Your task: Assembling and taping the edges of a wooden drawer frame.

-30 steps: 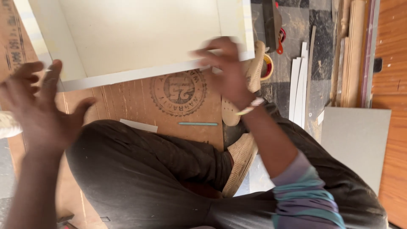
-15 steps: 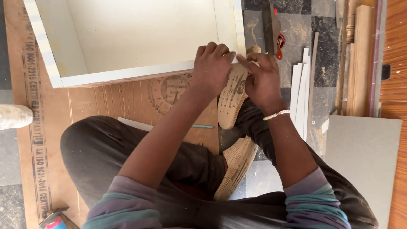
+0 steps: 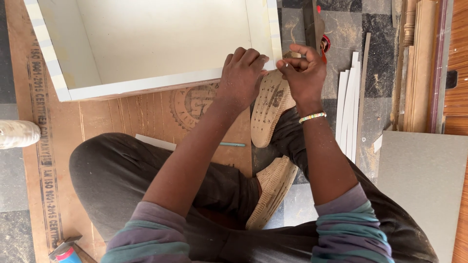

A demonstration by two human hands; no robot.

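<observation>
- The white open-fronted laminated board box (image 3: 161,44) lies on the brown printed plywood sheet (image 3: 122,117) on the floor, its near right corner under my hands.
- I judge it stiff, fairly heavy and smooth-faced; best taken by the front edge or the corner, not the slick panels.
- My left hand (image 3: 241,78) rests knuckles-up, fingers curled over that front edge: grip closed on the box.
- My right hand (image 3: 303,73) pinches something at the corner; too small to identify, so I cannot tell what that grip contains.
- My tan perforated-sole shoe (image 3: 270,109) sits just below.
- Loose white edging strips (image 3: 348,107) lie right.
</observation>
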